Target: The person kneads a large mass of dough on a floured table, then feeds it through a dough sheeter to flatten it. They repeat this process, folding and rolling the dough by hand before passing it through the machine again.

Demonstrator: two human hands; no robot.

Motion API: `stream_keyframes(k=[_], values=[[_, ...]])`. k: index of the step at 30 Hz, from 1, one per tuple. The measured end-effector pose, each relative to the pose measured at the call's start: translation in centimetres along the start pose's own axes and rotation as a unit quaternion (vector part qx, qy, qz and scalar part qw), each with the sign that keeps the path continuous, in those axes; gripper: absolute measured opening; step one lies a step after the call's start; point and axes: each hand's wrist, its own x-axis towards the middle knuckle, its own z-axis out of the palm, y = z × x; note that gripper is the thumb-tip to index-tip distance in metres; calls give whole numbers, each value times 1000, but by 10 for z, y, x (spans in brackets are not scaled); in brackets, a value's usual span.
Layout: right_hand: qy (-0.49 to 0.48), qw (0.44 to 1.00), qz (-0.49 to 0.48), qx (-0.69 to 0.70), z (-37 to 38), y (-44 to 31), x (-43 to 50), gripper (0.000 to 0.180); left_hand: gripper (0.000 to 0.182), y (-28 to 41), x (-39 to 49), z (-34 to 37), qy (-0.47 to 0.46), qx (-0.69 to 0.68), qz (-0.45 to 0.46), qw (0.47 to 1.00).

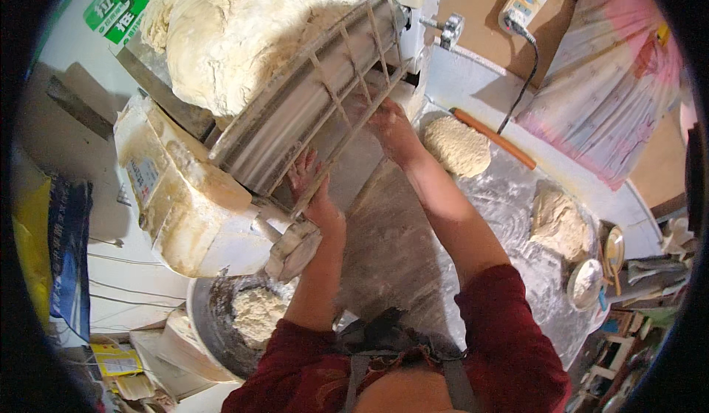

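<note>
A dough sheeter [205, 208] with steel rollers and a barred guard [332, 94] stands before me. My left hand [307, 177] reaches under the guard at its lower left, fingers spread, with nothing visible in it. Under the guard's upper right end is my right hand [388, 119], blurred and partly behind a bar; whether it holds anything is unclear. A big mass of pale dough [221, 42] rests on top of the machine. To the right of my right forearm, a rounded lump of dough [457, 146] lies on the floured worktop beside a wooden rolling pin [493, 138].
Another dough piece [560, 225] and a bowl of white powder [585, 284] lie at the right. A large dark bowl [207, 313] with dough [257, 316] stands lower left. A power strip [524, 4] with a plugged cable hangs at the wall, near a plastic bag [609, 81].
</note>
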Motion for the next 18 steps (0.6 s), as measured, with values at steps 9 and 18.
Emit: stream_keyframes(k=[9, 18], values=[[29, 968, 95, 232, 31, 31, 34, 68, 58, 3, -8, -5, 8, 17, -28, 999], [60, 951, 77, 292, -6, 100, 52, 33, 50, 1, -8, -9, 7, 18, -25, 999]])
